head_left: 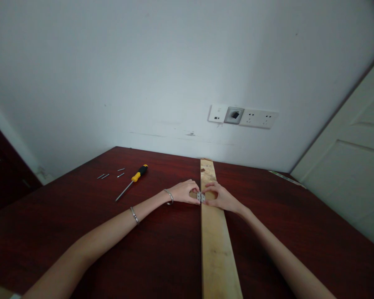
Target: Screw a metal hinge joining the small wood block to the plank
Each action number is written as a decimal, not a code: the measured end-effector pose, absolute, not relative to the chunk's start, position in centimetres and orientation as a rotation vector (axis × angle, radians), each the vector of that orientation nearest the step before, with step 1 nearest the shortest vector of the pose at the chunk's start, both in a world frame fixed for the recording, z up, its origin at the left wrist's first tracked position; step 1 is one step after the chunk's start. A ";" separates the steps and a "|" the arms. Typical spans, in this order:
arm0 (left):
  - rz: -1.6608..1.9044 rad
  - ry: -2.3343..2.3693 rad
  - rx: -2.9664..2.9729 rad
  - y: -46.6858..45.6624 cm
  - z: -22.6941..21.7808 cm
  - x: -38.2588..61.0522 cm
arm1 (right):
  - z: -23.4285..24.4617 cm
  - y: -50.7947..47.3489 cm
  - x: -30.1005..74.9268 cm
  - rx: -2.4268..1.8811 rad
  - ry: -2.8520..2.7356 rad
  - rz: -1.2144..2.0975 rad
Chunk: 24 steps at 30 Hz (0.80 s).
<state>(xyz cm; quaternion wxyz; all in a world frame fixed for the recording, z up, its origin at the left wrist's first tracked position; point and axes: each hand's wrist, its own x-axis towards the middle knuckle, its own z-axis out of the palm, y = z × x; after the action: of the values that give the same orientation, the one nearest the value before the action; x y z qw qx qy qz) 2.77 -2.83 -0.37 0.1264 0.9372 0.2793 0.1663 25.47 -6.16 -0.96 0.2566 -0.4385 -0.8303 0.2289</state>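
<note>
A small metal hinge point(201, 197) lies opened out at the left edge of a long wooden board point(217, 245). One leaf is over the board and the other sticks out past its edge. My left hand point(187, 192) pinches the outer leaf from the left, its wrist wearing a silver bracelet. From the right, my right hand point(219, 197) rests over the board and grips the other leaf between thumb and finger. The fingertips partly cover the hinge's outer ends.
On the dark red table point(162, 241), a yellow and black screwdriver point(136, 177) lies to the left, with several screws point(105, 176) beyond it. Behind the table rises a white wall with socket plates point(258, 118). A pale door point(355, 166) stands at the right.
</note>
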 end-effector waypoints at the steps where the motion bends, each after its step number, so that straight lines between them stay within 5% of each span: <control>1: 0.486 0.813 2.727 -2.8 -0.4 2.8 | -0.9 -6.2 25.5 -1.193 -2.249 0.620; 24: 0.506 0.792 2.697 -2.5 -0.9 2.7 | -0.2 -6.1 25.6 -1.162 -2.226 0.609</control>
<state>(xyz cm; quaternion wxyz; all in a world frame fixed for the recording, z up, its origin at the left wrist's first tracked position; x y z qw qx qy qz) 2.66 -2.52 -0.90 0.1424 0.9346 0.2747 0.1753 25.62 -6.13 -0.25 0.2754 -0.4325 -0.8281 0.2266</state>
